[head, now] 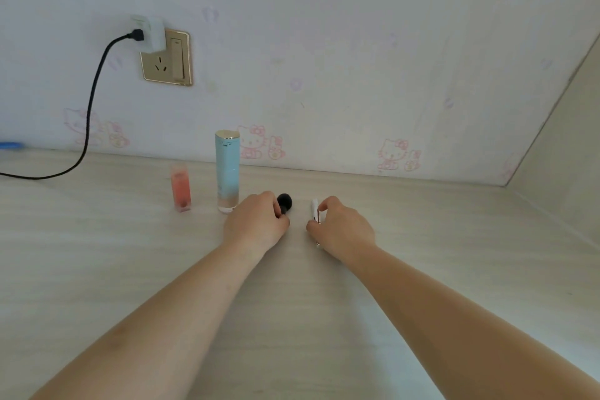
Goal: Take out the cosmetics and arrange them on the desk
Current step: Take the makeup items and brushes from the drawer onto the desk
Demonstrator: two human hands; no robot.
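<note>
the left hand [256, 224] grips a black-tipped brush [284, 202], the right hand [341, 227] pinches a white tube [314, 209], both low on the counter [454, 253], likely extending the row right of 2 upright bottles [227, 172].

A small pink bottle [181, 188] stands upright on the surface, and just beside it stands a taller pale-blue bottle [227, 171] (gold trim at its cap). A black-tipped brush [284, 202] lies near the blue one; a slim white tube [314, 209] lies slightly apart.
</note>
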